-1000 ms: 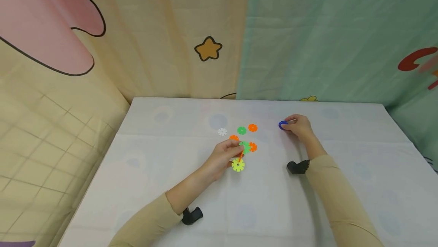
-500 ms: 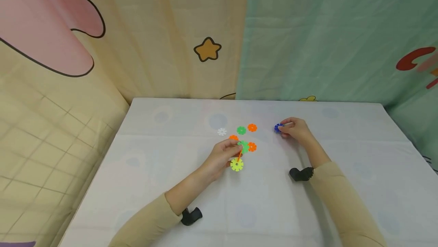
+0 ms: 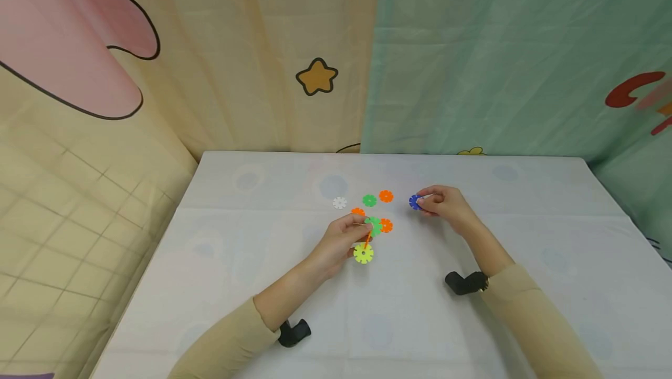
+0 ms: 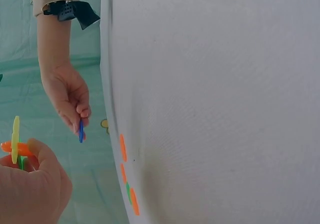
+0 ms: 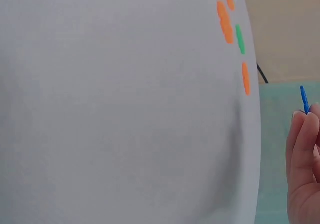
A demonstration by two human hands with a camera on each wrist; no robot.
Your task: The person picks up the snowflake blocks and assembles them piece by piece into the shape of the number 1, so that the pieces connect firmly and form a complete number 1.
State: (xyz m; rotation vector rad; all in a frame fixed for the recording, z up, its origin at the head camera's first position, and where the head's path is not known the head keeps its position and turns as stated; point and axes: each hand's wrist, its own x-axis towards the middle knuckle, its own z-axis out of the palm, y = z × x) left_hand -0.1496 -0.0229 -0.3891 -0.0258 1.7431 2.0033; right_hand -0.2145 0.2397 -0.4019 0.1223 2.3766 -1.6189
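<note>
My left hand (image 3: 336, 245) holds a small joined build of notched plastic discs above the table. In it a green disc (image 3: 375, 226) sits at the fingertips, an orange disc (image 4: 23, 149) stands edge-on, and a yellow disc (image 3: 363, 253) hangs at the lower end. To the right, my right hand (image 3: 448, 206) pinches a blue notched disc (image 3: 415, 202) between thumb and fingers, raised off the table. The blue disc (image 4: 81, 131) shows edge-on in the left wrist view, apart from the build.
Loose discs lie on the white-covered table (image 3: 409, 320): a white disc (image 3: 339, 203), a green disc (image 3: 370, 200), an orange disc (image 3: 385, 196) and more orange ones, partly behind my left hand. Printed curtains (image 3: 472, 76) hang behind the table's far edge.
My right hand has moved left and slightly nearer with the blue disc, turning it a little. My left hand and its build have hardly moved.
</note>
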